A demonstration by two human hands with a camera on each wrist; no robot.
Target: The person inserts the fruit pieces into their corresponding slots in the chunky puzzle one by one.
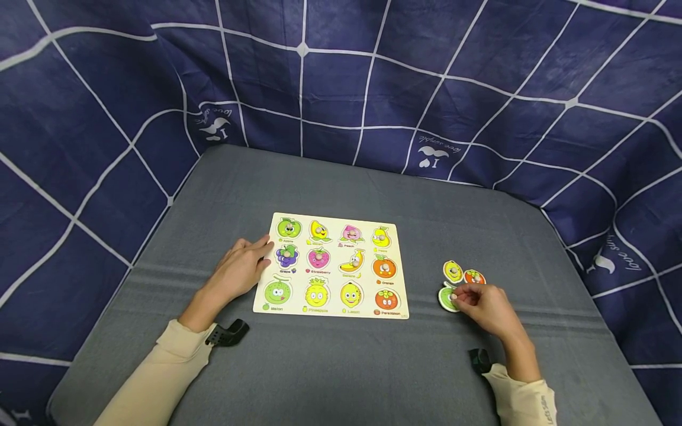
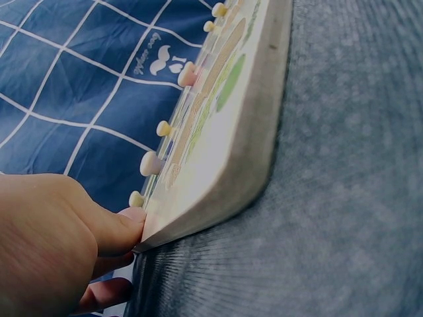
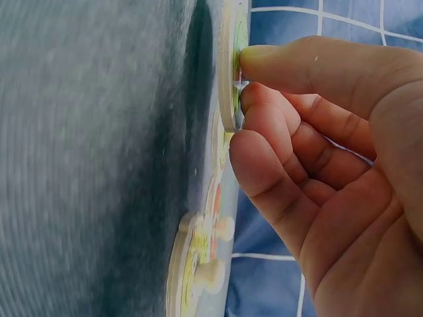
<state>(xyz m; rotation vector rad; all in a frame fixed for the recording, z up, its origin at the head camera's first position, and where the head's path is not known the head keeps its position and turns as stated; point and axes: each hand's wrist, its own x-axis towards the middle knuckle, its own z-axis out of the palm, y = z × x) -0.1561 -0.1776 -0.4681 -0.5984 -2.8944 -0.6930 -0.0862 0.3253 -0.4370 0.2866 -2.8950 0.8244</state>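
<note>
A cream fruit puzzle board (image 1: 330, 316) lies flat on the grey cloth, with labelled fruit pictures in rows. At its left edge my left hand (image 1: 234, 272) rests, index finger and thumb touching the side; the left wrist view shows the thumb (image 2: 125, 228) against the edge. To the right of the board, my right hand (image 1: 489, 306) pinches a round green puzzle piece (image 1: 446, 300) between thumb and fingertips. In the right wrist view this green piece (image 3: 226, 72) is seen edge-on, raised above the cloth. Just beyond it are a yellow lemon piece (image 1: 453, 271) and an orange-red persimmon piece (image 1: 474, 276).
A grey cloth (image 1: 341, 367) covers the table. Blue curtains with white grid lines (image 1: 341, 83) hang around its back and sides. Small knobs (image 2: 151, 163) stick up from the board. Dark wrist straps (image 1: 229, 333) sit at both cuffs.
</note>
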